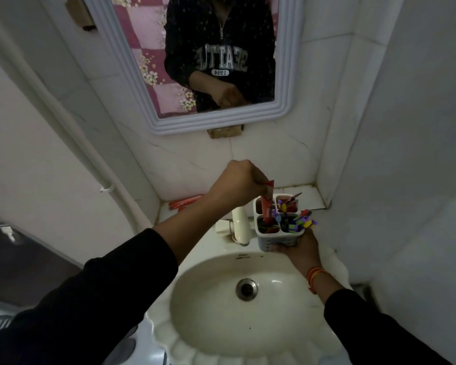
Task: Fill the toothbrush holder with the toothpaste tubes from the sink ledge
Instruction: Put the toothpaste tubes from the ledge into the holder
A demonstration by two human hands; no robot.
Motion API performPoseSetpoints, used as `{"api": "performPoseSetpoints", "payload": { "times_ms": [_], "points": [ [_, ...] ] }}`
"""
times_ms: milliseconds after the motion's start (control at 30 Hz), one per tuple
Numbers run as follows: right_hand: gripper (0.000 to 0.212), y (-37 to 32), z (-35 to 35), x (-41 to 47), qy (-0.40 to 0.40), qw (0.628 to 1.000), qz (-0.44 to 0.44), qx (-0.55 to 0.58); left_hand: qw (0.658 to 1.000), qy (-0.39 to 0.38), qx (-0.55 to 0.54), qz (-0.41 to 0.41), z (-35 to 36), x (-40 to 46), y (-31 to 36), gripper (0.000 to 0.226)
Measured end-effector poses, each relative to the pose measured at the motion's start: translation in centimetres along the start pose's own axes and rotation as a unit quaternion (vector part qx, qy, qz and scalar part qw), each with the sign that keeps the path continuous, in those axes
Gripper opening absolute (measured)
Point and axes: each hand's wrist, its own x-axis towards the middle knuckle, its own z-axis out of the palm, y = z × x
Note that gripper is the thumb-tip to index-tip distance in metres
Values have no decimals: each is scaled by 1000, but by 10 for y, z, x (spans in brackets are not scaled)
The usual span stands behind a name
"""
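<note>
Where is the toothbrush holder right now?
In the head view, the toothbrush holder is right of centre, cupped from below by the right hand, just right of the tap.

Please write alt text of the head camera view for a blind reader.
Above a cream oval sink, the left hand lowers a red toothpaste tube into a white four-compartment plastic holder, which the right hand supports. Another red tube lies on the ledge.

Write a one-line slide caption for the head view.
Left hand lowers a red toothpaste tube into the holder that the right hand holds above the sink.
</note>
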Motion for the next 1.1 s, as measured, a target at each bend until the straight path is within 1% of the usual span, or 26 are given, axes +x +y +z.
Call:
{"api": "performPoseSetpoints", "payload": {
  "times_ms": [100,233,300,400,500,567,633,733,800,867,933,1033,1100],
  "points": [
    [73,-1,0,-1,4,1000,11,19,999,-39,7,-6,8,-4,-6,21],
    [79,3,1,2,15,1000,12,2,996,-82,18,-30,22,-5,-10,27],
    [78,3,0,4,11,1000,20,-5,997,-69,-8,-41,16,-1,-14,27],
    [78,-1,0,1,15,1000,19,-14,997,-21,-39,-69,2,6,-32,23],
    [78,0,0,-1,9,1000,15,-15,993,-11,-32,-109,2,14,-71,23],
    [78,0,1,-1,11,1000,16,-15,990,-33,16,-135,11,17,-103,23],
    [77,0,1,-2,15,1000,16,-11,982,-70,93,-145,24,19,-131,24],
    [76,4,3,0,14,1000,18,-11,957,-139,197,-161,44,22,-170,34],
    [76,8,3,2,15,1000,13,-11,948,-163,212,-172,57,23,-187,47],
    [75,11,4,5,18,1000,9,-7,945,-168,220,-172,67,24,-196,56],
    [75,14,4,6,15,1000,14,-3,944,-158,237,-165,73,29,-199,53],
    [78,19,2,8,5,999,26,20,939,-148,272,-151,79,35,-205,38],
    [81,20,3,8,6,999,35,30,934,-138,299,-136,80,36,-212,32]
  ]
}}
